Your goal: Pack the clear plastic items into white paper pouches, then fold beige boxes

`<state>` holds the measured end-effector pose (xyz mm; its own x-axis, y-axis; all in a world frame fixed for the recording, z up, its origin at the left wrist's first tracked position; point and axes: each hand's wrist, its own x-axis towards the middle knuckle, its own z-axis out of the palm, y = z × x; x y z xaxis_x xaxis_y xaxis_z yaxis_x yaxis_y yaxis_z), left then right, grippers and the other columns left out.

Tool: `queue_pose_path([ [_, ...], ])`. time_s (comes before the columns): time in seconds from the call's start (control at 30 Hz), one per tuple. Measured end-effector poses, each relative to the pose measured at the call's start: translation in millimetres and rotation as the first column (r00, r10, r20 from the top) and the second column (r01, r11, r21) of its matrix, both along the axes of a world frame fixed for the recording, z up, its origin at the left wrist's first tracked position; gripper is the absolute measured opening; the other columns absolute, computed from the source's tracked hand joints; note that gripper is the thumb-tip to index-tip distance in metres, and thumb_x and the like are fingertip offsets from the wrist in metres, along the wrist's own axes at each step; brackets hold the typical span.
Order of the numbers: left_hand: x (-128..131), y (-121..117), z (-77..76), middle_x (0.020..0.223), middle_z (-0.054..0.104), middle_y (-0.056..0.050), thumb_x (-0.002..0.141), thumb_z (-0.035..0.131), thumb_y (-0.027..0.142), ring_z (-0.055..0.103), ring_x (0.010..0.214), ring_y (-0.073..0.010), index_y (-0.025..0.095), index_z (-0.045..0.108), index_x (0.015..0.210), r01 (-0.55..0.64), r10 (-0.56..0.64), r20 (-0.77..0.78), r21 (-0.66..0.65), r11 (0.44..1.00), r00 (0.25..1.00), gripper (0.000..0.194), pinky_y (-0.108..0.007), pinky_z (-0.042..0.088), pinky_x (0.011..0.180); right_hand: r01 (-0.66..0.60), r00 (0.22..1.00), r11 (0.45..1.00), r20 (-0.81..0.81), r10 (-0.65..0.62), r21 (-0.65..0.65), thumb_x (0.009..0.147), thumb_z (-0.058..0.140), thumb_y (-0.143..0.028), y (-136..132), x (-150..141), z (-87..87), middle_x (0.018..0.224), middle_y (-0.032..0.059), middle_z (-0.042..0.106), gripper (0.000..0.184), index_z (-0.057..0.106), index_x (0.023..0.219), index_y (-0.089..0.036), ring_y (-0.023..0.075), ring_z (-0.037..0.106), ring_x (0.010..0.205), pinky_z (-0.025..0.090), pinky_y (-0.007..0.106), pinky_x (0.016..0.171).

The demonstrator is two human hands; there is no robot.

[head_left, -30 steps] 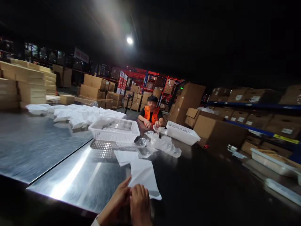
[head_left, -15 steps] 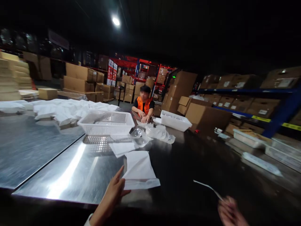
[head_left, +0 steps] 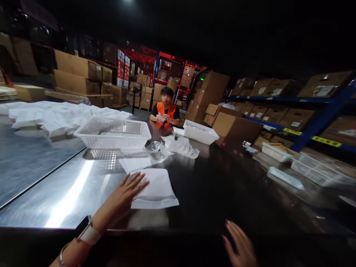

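A flat white bag (head_left: pixel 158 187) with a paler strip along its near edge lies on the dark shiny table. My left hand (head_left: pixel 125 193) reaches over the bag's left side, palm down and fingers spread; whether it presses on the bag I cannot tell. Apart from it, at the table's near edge, my right hand (head_left: pixel 240 243) has thumb and fingers apart and holds nothing visible. Just beyond the bag lie another white sheet-like piece (head_left: pixel 135 164), partly covered, and a clear round plastic piece (head_left: pixel 155 151) beside crumpled translucent bags (head_left: pixel 180 145).
White perforated baskets (head_left: pixel 114 141) (head_left: pixel 200 132) stand farther back. White packets (head_left: pixel 55 116) are heaped at the left. Across the table a person in an orange vest (head_left: pixel 167 111) holds something pale. More trays (head_left: pixel 278 152) and a white packet (head_left: pixel 286 178) lie at the right.
The thin white strip has left my right hand, whose fingers have opened. My left hand has moved onto the bag's side with fingers spread. The co-worker's hands have risen. The view has shifted.
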<state>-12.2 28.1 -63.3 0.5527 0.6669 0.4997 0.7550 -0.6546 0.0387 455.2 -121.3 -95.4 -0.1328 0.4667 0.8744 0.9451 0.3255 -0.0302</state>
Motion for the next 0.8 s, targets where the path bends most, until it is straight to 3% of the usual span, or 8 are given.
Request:
queue_pose_path([
  [0.07, 7.3, 1.9, 2.8, 0.161, 0.037, 0.0, 0.069, 0.038, -0.014, 0.031, 0.151, -0.0205, 0.035, 0.041, 0.151, 0.129, -0.129, -0.022, -0.015, 0.992, 0.991, 0.096, -0.052, 0.026, 0.126, -0.115, 0.968, 0.992, 0.219, 0.125, -0.059, 0.097, 0.057, -0.024, 48.0, -37.0, 15.3, 0.128, 0.0087, 0.07, 0.05, 0.048, 0.146, -0.026, 0.0247, 0.063, 0.124, 0.057, 0.039, 0.097],
  [0.13, 11.8, 1.6, 1.2, 0.155, 0.046, -0.001, 0.079, 0.042, -0.01, 0.039, 0.147, -0.0218, 0.033, 0.047, 0.148, 0.213, -0.213, -0.005, 0.001, 0.977, 0.977, 0.082, -0.051, 0.03, 0.124, -0.306, 0.874, 0.945, 0.357, 0.328, -0.119, 0.097, 0.057, -0.025, 98.9, -75.7, 31.5, 0.134, 0.0128, 0.066, 0.06, 0.038, 0.153, -0.021, 0.0278, 0.054, 0.134, 0.055, 0.045, 0.102],
  [0.27, 11.3, -0.1, -5.9, 0.143, 0.061, -0.005, 0.093, 0.049, 0.003, 0.05, 0.139, -0.0255, 0.027, 0.058, 0.14, 0.252, -0.252, -0.014, 0.115, 0.961, 0.967, 0.053, -0.05, 0.04, 0.119, -0.493, 0.633, 0.805, 0.499, 0.593, -0.33, 0.094, 0.061, -0.025, 161.3, -128.4, 50.2, 0.133, 0.0135, 0.065, 0.044, 0.057, 0.138, -0.019, 0.0282, 0.052, 0.135, 0.049, 0.048, 0.11],
  [0.4, 5.6, -4.9, -9.6, 0.139, 0.064, -0.007, 0.097, 0.05, 0.007, 0.054, 0.136, -0.0254, 0.023, 0.061, 0.136, 0.275, -0.262, -0.104, 0.142, 0.951, 0.959, 0.043, -0.048, 0.041, 0.119, -0.615, 0.521, 0.705, 0.489, 0.7, -0.353, 0.098, 0.054, -0.015, 164.1, -143.4, 48.6, 0.121, 0.008, 0.073, 0.025, 0.07, 0.114, -0.024, 0.0219, 0.059, 0.127, 0.05, 0.041, 0.108],
  [0.53, 7.3, -17.0, -9.2, 0.14, 0.064, -0.007, 0.096, 0.05, 0.007, 0.052, 0.138, -0.0239, 0.021, 0.064, 0.128, 0.31, -0.294, -0.117, 0.153, 0.938, 0.949, 0.038, -0.052, 0.027, 0.126, -0.682, 0.545, 0.645, 0.347, 0.763, -0.346, 0.099, 0.047, -0.014, 145.8, -141.5, 39.7, 0.11, 0.0071, 0.077, 0.025, 0.069, 0.11, -0.022, 0.019, 0.064, 0.121, 0.052, 0.039, 0.105],
  [0.67, 20.0, -27.9, -0.7, 0.154, 0.05, -0.009, 0.089, 0.058, 0.006, 0.038, 0.148, -0.0274, 0.021, 0.072, 0.096, 0.305, -0.301, -0.069, 0.06, 0.95, 0.951, 0.021, -0.057, 0.014, 0.128, -0.614, 0.607, 0.71, 0.368, 0.704, -0.344, 0.09, 0.054, -0.017, 134.9, -139.2, 32.5, 0.131, 0.0121, 0.068, 0.02, 0.071, 0.099, -0.022, 0.0269, 0.051, 0.136, 0.047, 0.048, 0.108],
  [0.73, 26.7, -28.9, 4.6, 0.154, 0.05, -0.01, 0.084, 0.061, 0.004, 0.038, 0.147, -0.0296, 0.021, 0.071, 0.093, 0.301, -0.301, -0.05, 0.001, 0.954, 0.952, 0.022, -0.06, 0.008, 0.127, -0.563, 0.629, 0.73, 0.374, 0.682, -0.387, 0.08, 0.062, -0.021, 135.2, -141.1, 33.5, 0.148, 0.0146, 0.053, 0.014, 0.072, 0.089, -0.023, 0.0384, 0.037, 0.144, 0.042, 0.063, 0.107],
  [0.8, 31.2, -27.0, 8.1, 0.15, 0.054, -0.009, 0.082, 0.061, 0.002, 0.043, 0.145, -0.0289, 0.022, 0.071, 0.099, 0.305, -0.306, -0.025, -0.051, 0.951, 0.952, 0.028, -0.061, 0.004, 0.126, -0.528, 0.639, 0.707, 0.328, 0.696, -0.471, 0.075, 0.065, -0.022, 138.4, -143.7, 38.1, 0.151, 0.0135, 0.05, 0.012, 0.071, 0.086, -0.023, 0.0419, 0.037, 0.144, 0.039, 0.069, 0.105],
])
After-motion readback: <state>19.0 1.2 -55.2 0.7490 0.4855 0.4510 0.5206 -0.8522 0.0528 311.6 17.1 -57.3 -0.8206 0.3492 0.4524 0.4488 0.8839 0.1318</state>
